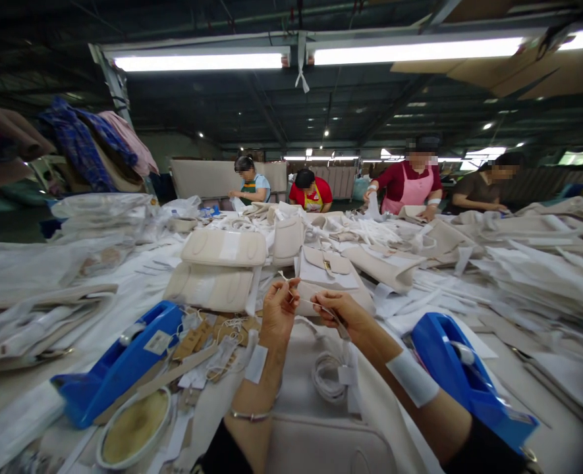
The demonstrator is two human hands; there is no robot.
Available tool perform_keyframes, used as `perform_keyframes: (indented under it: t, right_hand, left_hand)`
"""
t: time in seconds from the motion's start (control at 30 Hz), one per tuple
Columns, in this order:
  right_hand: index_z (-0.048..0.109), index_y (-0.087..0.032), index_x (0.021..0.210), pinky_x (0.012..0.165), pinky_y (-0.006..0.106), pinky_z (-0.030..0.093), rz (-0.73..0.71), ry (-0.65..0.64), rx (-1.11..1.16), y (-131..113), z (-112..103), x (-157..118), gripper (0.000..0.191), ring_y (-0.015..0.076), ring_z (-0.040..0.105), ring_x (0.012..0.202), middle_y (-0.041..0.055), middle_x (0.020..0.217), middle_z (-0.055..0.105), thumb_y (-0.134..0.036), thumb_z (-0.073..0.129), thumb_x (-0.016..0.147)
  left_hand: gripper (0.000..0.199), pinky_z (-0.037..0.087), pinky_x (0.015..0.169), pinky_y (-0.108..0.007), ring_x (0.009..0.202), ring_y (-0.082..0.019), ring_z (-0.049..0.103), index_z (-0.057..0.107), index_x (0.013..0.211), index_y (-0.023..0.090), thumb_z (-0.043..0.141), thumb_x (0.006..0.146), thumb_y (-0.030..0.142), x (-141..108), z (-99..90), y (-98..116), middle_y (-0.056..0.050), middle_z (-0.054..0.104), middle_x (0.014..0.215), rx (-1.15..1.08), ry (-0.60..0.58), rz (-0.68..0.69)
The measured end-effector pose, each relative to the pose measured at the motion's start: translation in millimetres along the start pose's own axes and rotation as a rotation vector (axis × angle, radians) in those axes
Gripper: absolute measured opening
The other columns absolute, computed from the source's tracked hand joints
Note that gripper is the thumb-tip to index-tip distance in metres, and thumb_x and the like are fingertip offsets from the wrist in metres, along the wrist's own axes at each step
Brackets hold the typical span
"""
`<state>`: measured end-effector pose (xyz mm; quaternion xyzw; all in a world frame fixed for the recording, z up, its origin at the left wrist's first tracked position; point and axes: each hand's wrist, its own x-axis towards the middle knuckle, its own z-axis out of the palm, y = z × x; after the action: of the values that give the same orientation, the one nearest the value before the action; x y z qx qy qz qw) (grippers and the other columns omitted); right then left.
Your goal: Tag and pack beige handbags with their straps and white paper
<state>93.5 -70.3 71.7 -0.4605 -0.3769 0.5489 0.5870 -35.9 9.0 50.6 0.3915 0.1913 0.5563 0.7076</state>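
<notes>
My left hand (279, 311) is closed in a pinch on a thin white cord, one end of which sticks up above the fingertips. A short stretch of this cord (305, 301) runs across to my right hand (343, 312), whose fingers are also pinched on it. Under both hands lies a pale beige handbag (298, 378). On it rests a coiled whitish cord (329, 380) with a small white tag. Just beyond my hands, another beige bag (327, 260) with a gold-coloured clasp lies on white paper.
Blue tape dispensers stand left (123, 362) and right (462, 368) of my arms. Brown tags (192, 339) with strings and a round dish (136, 428) of yellowish material lie at left. Stacked beige bags (222, 250) stand farther back. Several co-workers (412, 181) work across the table.
</notes>
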Motion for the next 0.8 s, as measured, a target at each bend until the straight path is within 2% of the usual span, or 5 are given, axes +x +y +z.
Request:
perform_keyframes:
  t: [0.23, 0.4, 0.5, 0.6, 0.8]
  right_hand:
    - [0.068, -0.012, 0.083, 0.043, 0.022, 0.018, -0.046, 0.137, -0.219, -8.8, -17.1, 9.7, 0.036, 0.0057, 0.030, 0.044, -0.0055, 0.051, 0.043, -0.041, 0.072, 0.062]
    - [0.070, -0.014, 0.072, 0.044, 0.024, 0.019, -0.097, 0.247, -0.500, -20.1, -42.0, 23.6, 0.022, 0.0067, 0.033, 0.044, -0.0046, 0.046, 0.045, -0.034, 0.068, 0.064]
    - [0.069, -0.014, 0.055, 0.042, 0.024, 0.018, 0.018, 0.157, -0.679, -7.3, -48.8, 34.9, 0.007, 0.0067, 0.033, 0.040, -0.0041, 0.036, 0.044, -0.021, 0.069, 0.057]
    - [0.066, -0.015, 0.047, 0.039, 0.024, 0.018, 0.161, 0.035, -0.784, 14.8, -50.1, 45.7, 0.009, 0.0067, 0.031, 0.035, -0.0035, 0.031, 0.043, -0.017, 0.068, 0.056]
    - [0.071, -0.017, 0.056, 0.037, 0.020, 0.027, 0.298, -0.288, -0.807, 40.6, -56.6, 63.8, 0.004, 0.0068, 0.040, 0.037, -0.0047, 0.043, 0.055, -0.018, 0.067, 0.056]
  left_hand:
    - [0.013, 0.042, 0.057, -0.022, 0.067, -0.013, 0.060, 0.049, 0.084, 0.020, 0.059, 0.080, 0.027, 2.6, -8.9, -0.2, -0.003, 0.064, 0.085, 0.502, 0.153, 0.057]
    - [0.021, 0.040, 0.072, -0.030, 0.078, -0.022, 0.060, 0.052, 0.055, 0.019, 0.066, 0.065, 0.008, -9.3, -11.5, -3.4, 0.000, 0.050, 0.055, 0.993, -0.004, -0.015]
    - [0.025, 0.040, 0.076, -0.031, 0.078, -0.023, 0.060, 0.051, 0.050, 0.019, 0.062, 0.058, -0.002, -15.5, -12.1, -14.0, 0.001, 0.050, 0.053, 1.173, -0.156, -0.090]
    - [0.024, 0.040, 0.076, -0.029, 0.079, -0.021, 0.060, 0.056, 0.057, 0.019, 0.056, 0.058, -0.006, -14.5, -14.3, -22.2, 0.000, 0.058, 0.062, 1.262, -0.268, -0.114]
    - [0.022, 0.040, 0.069, -0.025, 0.078, -0.019, 0.060, 0.056, 0.066, 0.017, 0.058, 0.058, -0.004, -6.6, -20.2, -25.0, -0.001, 0.063, 0.072, 1.335, -0.296, -0.118]
